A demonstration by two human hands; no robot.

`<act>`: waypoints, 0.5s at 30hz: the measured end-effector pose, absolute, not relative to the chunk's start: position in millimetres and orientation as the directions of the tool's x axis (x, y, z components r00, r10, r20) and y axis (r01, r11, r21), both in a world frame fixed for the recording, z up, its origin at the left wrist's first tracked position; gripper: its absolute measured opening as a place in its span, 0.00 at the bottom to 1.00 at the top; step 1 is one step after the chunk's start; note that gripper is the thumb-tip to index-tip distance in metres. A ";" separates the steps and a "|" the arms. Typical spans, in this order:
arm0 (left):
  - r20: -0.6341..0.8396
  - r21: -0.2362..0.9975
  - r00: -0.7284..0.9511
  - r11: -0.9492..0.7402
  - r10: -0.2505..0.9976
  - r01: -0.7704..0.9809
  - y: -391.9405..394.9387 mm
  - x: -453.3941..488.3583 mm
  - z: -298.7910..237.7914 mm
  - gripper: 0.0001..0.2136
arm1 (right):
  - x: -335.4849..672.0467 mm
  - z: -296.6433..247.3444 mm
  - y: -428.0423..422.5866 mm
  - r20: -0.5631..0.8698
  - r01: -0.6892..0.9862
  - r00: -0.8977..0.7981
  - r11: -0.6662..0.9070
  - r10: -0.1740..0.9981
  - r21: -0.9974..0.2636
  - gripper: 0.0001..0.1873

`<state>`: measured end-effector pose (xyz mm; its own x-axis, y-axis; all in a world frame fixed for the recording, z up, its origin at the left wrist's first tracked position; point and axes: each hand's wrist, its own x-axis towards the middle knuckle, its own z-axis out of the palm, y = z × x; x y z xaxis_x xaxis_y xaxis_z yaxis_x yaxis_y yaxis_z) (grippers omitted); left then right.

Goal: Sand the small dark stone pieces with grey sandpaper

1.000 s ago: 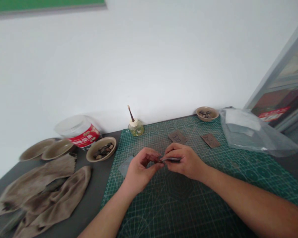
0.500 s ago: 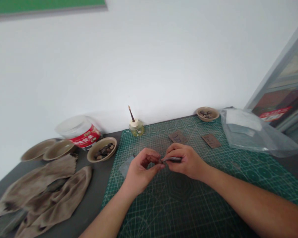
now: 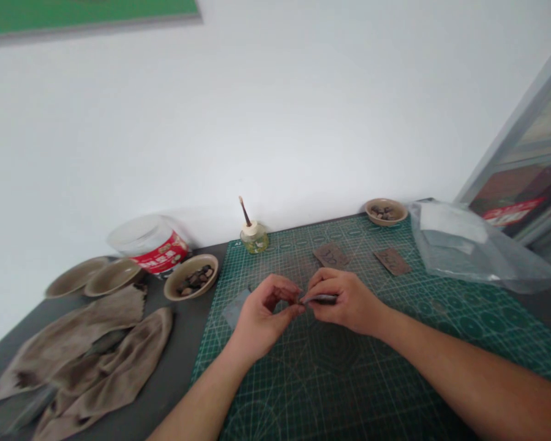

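Note:
Over the green cutting mat [image 3: 275, 398], my two hands meet at the fingertips. My left hand [image 3: 264, 315] pinches a tiny dark piece [image 3: 300, 301] between thumb and fingers; its kind is mostly hidden. A thin, dark grey folded sheet [image 3: 322, 298], which looks like sandpaper, is gripped in my right hand [image 3: 342, 300], its edge against the small piece. Just beyond the right hand lies a brown sandpaper square [image 3: 330, 255] with handwritten figures. Another sandpaper square [image 3: 392, 261] rests farther right. A greyish sheet [image 3: 236, 308] lies partly behind my left hand.
Left are a bowl of small stones [image 3: 191, 277], two nested-looking bowls [image 3: 76, 277], a red-labelled plastic tub [image 3: 153, 245] and a crumpled cloth [image 3: 119, 367]. A glass jar with a brush [image 3: 254, 237] stands by the wall. Another stone bowl [image 3: 386, 212] and a plastic bag [image 3: 468, 245] are right.
The view has shifted slightly, so everything sits a little farther right. Both hands keep their grips; the folded sheet has barely moved against the small piece.

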<state>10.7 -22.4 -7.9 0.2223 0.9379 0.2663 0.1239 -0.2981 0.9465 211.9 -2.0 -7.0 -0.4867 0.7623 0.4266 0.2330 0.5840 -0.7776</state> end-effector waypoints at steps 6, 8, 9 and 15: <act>0.225 0.962 0.213 -0.251 0.951 0.103 -21.9 11.0 -7.7 0.12 | 213.6 -4.3 -0.5 0.417 0.203 -0.482 0.561 0.771 -0.802 0.09; 0.197 0.971 0.226 -0.222 0.954 0.088 -20.3 10.5 -7.3 0.12 | 214.8 -2.1 0.0 0.390 0.179 -0.490 0.528 0.780 -0.830 0.07; 0.182 0.975 0.231 -0.205 0.956 0.084 -19.0 10.3 -7.0 0.12 | 215.5 -0.9 0.4 0.387 0.175 -0.479 0.518 0.788 -0.838 0.06; 0.109 0.987 0.145 -0.125 0.983 0.102 -11.6 11.2 -5.5 0.11 | 216.9 3.3 1.7 0.453 0.230 -0.324 0.533 0.831 -0.814 0.05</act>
<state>11.2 -11.6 -5.5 0.1449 0.9834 0.1093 0.1025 -0.1248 0.9869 216.9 1.7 3.3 -0.3241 0.8308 0.4525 0.2295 0.5331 -0.8143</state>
